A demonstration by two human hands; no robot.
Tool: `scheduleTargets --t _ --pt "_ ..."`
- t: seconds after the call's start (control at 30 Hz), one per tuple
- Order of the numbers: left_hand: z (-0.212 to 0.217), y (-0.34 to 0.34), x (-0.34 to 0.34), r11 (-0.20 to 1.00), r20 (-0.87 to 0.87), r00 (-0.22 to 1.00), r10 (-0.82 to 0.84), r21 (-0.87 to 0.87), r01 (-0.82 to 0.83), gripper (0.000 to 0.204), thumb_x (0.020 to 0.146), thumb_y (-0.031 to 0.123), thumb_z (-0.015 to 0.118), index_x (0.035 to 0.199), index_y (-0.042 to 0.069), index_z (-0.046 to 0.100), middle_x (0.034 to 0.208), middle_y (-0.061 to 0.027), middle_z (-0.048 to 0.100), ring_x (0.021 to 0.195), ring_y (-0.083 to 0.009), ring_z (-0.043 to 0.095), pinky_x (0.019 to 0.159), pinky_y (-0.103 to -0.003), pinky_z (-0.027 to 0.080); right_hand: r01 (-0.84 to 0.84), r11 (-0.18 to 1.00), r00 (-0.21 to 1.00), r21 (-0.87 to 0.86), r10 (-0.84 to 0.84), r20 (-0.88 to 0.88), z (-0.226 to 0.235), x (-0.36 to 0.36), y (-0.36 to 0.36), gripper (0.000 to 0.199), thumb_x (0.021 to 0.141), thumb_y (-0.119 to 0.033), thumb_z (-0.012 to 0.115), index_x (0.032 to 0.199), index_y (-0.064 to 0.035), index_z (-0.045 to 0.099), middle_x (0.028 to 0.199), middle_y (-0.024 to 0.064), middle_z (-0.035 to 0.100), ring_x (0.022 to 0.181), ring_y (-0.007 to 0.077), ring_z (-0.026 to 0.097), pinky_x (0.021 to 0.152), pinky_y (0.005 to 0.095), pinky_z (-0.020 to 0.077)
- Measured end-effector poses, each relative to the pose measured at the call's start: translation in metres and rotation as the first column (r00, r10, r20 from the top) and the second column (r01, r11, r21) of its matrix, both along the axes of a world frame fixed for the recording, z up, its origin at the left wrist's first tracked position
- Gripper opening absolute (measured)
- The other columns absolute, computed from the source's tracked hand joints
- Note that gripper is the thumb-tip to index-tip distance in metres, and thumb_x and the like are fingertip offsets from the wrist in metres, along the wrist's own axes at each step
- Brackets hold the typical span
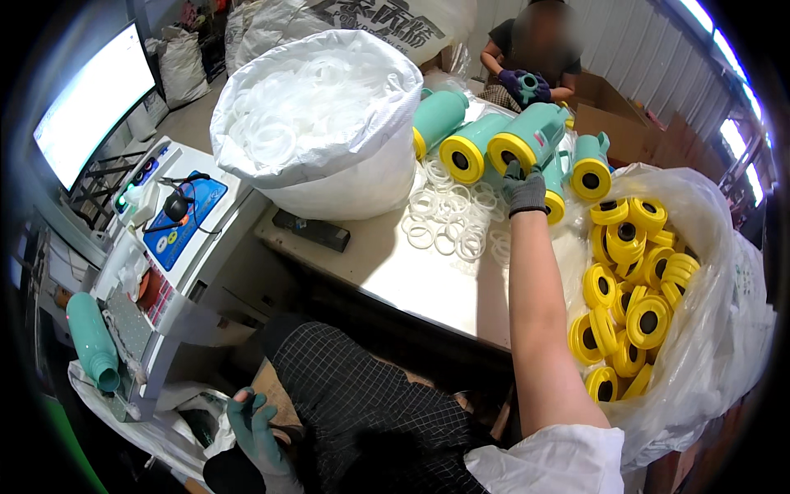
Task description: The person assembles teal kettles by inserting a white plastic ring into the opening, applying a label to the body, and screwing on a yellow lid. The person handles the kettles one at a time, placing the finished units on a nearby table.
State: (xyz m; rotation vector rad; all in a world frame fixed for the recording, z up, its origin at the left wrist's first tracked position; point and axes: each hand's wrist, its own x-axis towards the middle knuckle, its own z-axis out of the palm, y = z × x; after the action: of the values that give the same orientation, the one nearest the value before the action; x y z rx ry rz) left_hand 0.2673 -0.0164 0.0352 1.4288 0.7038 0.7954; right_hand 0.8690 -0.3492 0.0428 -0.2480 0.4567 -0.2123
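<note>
- Teal glove covers my left hand (257, 436), down low beside my checked trousers (362, 412); its fingers are spread loose and it holds nothing; a white plastic bag (177, 428) lies just beside it
- Teal too is the flask body (90, 342) lying on the stand at my far left, well apart from both hands
- Steel table (395, 272) lies ahead of me; a dark flat bar (311, 230) rests near its left edge, and clear plastic rings (448, 218) are scattered across its middle
- At my right a clear sack (716, 321) bulges with yellow caps (629, 288), just beside my outstretched forearm
- My right hand (524, 189), in a grey glove, reaches over the rings and grips the yellow end of a teal flask (527, 142), fingers curled on its rim
- More teal flasks (461, 140) lie side by side around it, crowding the reach
- A big white sack of rings (321, 123) stands left of them
- Furthest off, another person (531, 70) in purple gloves sits holding a teal part
</note>
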Motion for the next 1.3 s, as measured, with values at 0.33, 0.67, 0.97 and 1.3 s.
scheduleTargets --t 0.33,0.67,0.97,1.3 --pt "-0.008 0.055 -0.146 0.722 -0.133 0.718 0.683 0.270 -0.637 0.030 0.105 0.015 0.062 0.133 0.003 0.057 0.114 -0.0013 0.060 0.102 -0.0090 0.055 0.087 -0.025 0.047 -0.440 0.570 0.714 -0.694 0.691 0.114 -0.124 -0.227 0.098 0.047 0.109 -0.032 0.049 0.150 -0.0083 0.052 0.142 0.0101 0.058 0.118 0.0220 0.059 0.105 0.0359 0.0463" --pt "-0.282 0.023 -0.486 -0.483 -0.350 -0.396 0.849 -0.210 -0.850 0.058 0.084 0.038 0.078 0.112 -0.011 0.063 0.102 -0.0212 0.072 0.086 -0.0324 0.070 0.076 -0.042 0.055 -0.191 0.117 0.209 -0.975 0.975 0.076 -0.038 -0.414 0.253 0.035 0.112 -0.019 0.047 0.139 0.0015 0.056 0.122 0.0108 0.066 0.105 0.0144 0.063 0.091 0.0281 0.0524" --pt "-0.266 0.111 -0.467 0.828 -0.916 -0.357 0.184 0.340 -0.446 0.062 0.079 0.044 0.069 0.134 0.018 0.058 0.123 -0.0082 0.071 0.116 -0.0322 0.059 0.091 -0.046 0.048 0.011 -0.137 0.014 -0.990 0.990 -0.137 -0.024 -0.513 0.279 0.028 0.106 -0.002 0.051 0.131 0.0065 0.060 0.124 0.0151 0.066 0.099 0.0196 0.066 0.086 0.0298 0.0545" --pt "-0.038 0.020 -0.339 0.270 -0.001 0.314 0.949 0.517 -0.812 0.048 0.096 0.007 0.072 0.138 -0.005 0.052 0.124 -0.0100 0.063 0.110 -0.0166 0.060 0.094 -0.031 0.051 -0.364 -0.298 -0.507 -0.883 0.858 -0.081 -0.029 -0.598 0.331 0.064 0.097 -0.006 0.069 0.152 0.0038 0.038 0.145 0.0171 0.053 0.128 0.0234 0.056 0.107 0.0360 0.0480"
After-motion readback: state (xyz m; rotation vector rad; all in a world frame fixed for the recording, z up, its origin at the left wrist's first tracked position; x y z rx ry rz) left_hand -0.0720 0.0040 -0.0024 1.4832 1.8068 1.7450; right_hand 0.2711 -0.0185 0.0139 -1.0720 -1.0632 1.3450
